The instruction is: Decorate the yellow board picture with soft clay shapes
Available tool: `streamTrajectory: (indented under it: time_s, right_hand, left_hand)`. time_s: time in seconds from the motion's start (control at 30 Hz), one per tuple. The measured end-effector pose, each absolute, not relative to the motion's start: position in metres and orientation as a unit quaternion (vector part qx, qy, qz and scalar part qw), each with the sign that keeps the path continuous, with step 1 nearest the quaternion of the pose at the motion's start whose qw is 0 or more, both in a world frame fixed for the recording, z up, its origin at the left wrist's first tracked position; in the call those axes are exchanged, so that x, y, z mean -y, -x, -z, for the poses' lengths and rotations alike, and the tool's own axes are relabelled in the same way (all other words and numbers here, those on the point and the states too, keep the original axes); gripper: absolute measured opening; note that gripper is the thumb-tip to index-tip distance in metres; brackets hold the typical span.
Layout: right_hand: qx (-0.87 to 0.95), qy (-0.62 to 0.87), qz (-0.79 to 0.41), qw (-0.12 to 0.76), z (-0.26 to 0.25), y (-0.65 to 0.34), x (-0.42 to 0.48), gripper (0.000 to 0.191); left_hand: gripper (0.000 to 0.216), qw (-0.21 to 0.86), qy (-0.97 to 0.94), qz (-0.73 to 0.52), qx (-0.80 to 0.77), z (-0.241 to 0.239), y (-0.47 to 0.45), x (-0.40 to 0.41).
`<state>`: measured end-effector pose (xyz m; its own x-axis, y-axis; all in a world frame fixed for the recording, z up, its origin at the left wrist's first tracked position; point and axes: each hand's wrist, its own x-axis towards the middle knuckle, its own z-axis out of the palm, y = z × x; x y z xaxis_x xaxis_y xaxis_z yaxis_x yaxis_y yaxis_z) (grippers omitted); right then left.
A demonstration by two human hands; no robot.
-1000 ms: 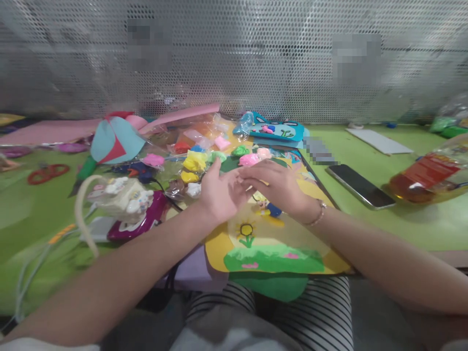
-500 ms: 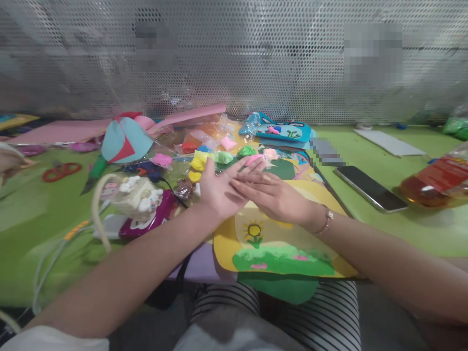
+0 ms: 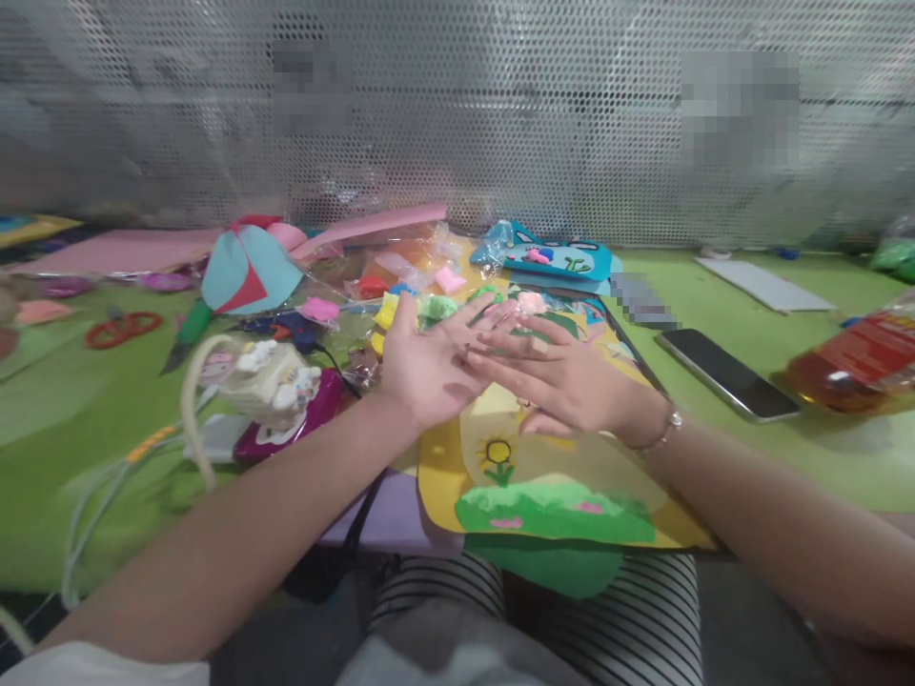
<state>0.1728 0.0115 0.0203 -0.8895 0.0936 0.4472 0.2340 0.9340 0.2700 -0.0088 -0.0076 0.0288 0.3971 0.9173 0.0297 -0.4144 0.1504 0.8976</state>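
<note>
My left hand (image 3: 429,372) is held palm up above the table, fingers stretched out and thumb raised. Across its palm and fingers lie the fingertips of my right hand (image 3: 579,376), which is palm down with its fingers spread. A tiny dark speck shows where the hands meet; I cannot make out what it is. Below them lies a yellow paper card (image 3: 437,476) with a small sunflower (image 3: 498,453) and a green clay grass strip (image 3: 558,513) dotted with pink. Just beyond my fingers sit soft clay lumps, among them light green clay (image 3: 437,308) and yellow clay (image 3: 386,311).
To the left are a magenta and white device (image 3: 286,419) with cables, orange-handled scissors (image 3: 123,330) and a green-handled cutter (image 3: 192,327). A phone (image 3: 725,373) and a bottle of amber liquid (image 3: 858,362) are at the right. Behind stands a perforated metal panel (image 3: 457,114).
My right hand has shifted slightly right and down across the left palm, and its fingers have spread apart. My left hand has moved a little left.
</note>
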Motion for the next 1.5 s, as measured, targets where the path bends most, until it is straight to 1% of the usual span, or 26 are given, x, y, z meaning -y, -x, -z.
streamTrajectory:
  time_s: [0.2,0.4,0.6,0.77,0.93,1.03,1.2,1.4,1.5]
  right_hand:
    - [0.958,0.082,0.171,0.216,-0.023,-0.174,-0.013,0.065]
    - [0.96,0.084,0.177,0.198,-0.026,-0.18,-0.016,0.065]
    - [0.961,0.076,0.162,0.209,-0.024,-0.176,-0.013,0.063]
    - [0.963,0.066,0.159,0.209,-0.025,-0.182,-0.017,0.062]
    - [0.962,0.032,0.168,0.211,-0.024,-0.176,-0.018,0.063]
    - [0.964,0.025,0.167,0.206,-0.023,-0.176,-0.017,0.062]
    - [0.965,0.026,0.169,0.198,-0.025,-0.184,-0.018,0.059]
    - [0.953,0.042,0.164,0.251,-0.026,-0.187,-0.019,0.066]
    - [0.954,0.04,0.162,0.251,-0.025,-0.188,-0.019,0.066]
  left_hand:
    - [0.077,0.724,-0.444,-0.437,-0.296,-0.028,0.005,0.01]
    - [0.071,0.696,-0.472,-0.467,-0.273,-0.029,0.008,0.008]
    - [0.075,0.739,-0.418,-0.448,-0.282,-0.028,0.005,0.01]
    - [0.073,0.735,-0.414,-0.47,-0.259,-0.03,0.006,0.01]
    - [0.081,0.815,-0.319,-0.434,-0.215,-0.027,0.005,0.01]
    - [0.079,0.841,-0.279,-0.434,-0.162,-0.028,0.008,0.01]
    - [0.075,0.831,-0.278,-0.466,-0.118,-0.032,0.012,0.007]
    - [0.071,0.825,-0.282,-0.471,-0.131,-0.033,0.013,0.009]
    - [0.071,0.821,-0.288,-0.475,-0.133,-0.033,0.013,0.009]
